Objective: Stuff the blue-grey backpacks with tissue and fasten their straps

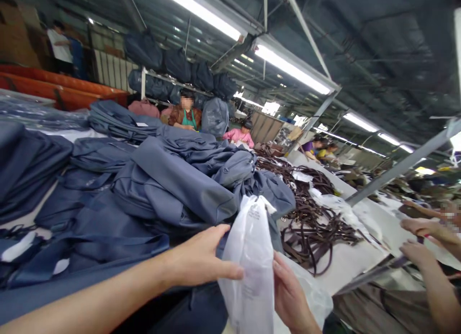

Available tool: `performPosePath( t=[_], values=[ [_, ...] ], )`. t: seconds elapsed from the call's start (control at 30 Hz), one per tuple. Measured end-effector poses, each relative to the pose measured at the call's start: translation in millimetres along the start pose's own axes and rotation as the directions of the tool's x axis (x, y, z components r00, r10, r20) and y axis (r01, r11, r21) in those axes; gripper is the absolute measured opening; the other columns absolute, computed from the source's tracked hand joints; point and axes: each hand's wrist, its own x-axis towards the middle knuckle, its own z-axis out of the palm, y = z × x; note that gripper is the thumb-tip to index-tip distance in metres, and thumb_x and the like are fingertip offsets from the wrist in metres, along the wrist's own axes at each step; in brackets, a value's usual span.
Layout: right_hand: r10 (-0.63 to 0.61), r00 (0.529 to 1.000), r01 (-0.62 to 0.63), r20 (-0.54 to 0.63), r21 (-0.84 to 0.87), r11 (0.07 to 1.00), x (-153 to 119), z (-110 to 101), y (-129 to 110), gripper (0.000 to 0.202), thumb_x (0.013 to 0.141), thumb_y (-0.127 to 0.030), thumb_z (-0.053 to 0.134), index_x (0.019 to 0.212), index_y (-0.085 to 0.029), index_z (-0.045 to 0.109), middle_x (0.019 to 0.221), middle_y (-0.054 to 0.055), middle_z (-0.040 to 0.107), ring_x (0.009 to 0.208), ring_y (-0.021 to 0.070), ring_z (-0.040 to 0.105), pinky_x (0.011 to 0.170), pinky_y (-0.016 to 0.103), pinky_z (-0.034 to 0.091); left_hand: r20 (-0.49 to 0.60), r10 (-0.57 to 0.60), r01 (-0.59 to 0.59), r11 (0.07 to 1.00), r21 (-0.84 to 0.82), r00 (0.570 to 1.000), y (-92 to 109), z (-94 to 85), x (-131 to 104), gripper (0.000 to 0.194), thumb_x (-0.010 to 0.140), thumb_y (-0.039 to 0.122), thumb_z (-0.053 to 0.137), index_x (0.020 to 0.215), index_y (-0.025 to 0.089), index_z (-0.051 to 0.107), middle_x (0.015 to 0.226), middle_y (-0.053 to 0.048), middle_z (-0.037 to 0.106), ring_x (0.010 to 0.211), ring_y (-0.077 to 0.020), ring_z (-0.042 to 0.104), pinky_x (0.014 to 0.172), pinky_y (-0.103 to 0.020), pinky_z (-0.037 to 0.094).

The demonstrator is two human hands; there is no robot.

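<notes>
A white, translucent plastic bag [250,257] with faint print stands upright in front of me, its top bunched together. My left hand [201,257] grips its left side, thumb across the front and the fingers partly hidden behind. On the opposite side, my right hand [291,290] holds the bag's edge, with some fingertips out of sight behind the plastic. What the bag contains cannot be made out. Just beyond it lies a heap of dark blue bags [180,180], and more blue fabric is below my left forearm.
Dark brown straps [306,218] with metal fittings lie tangled on the white table [345,266]. At the right, a co-worker's hands [419,240] work close by above brown fabric [389,305]. A slanted metal post [399,163] rises beside the table. Other people sit farther back.
</notes>
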Motion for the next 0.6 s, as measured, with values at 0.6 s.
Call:
performPosePath(
  t=[0.6],
  values=[
    [0.164,0.887,0.016,0.432,-0.384,0.923,64,29,-55,0.047,0.065,-0.05,0.084,0.094,-0.018,0.067,0.083,0.0,0.067,0.07,0.0138,0.055,0.069,0.025,0.041,-0.29,-0.336,0.122,0.815,-0.566,0.896,-56,-43.5,46,0.037,0.054,0.043,0.07,0.08,0.018,0.062,0.067,-0.005,0.069,0.067,-0.0253,0.066,0.056,-0.031,0.051]
  ],
)
